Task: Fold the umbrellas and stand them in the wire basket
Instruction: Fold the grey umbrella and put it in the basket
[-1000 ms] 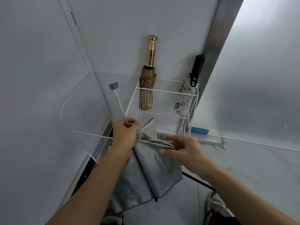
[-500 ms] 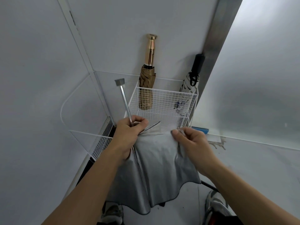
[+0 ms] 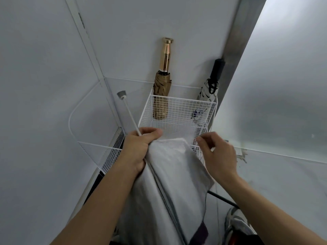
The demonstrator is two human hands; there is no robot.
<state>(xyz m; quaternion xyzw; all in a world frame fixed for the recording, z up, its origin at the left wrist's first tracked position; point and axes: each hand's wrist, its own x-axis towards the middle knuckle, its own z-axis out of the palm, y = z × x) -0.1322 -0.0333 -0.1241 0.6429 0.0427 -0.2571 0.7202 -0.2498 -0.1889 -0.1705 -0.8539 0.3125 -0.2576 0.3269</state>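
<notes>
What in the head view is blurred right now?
Head view: the right hand is motion-smeared, its grip unclear; the grey umbrella is soft along its top cloth edge too; the left hand and the wire basket are sharp.

No legible txt, labels, brand names or nos. showed anywhere, and the dark blue marks on the white patterned umbrella (image 3: 207, 95) in the wire basket (image 3: 178, 110) were too blurred to read as print.
</notes>
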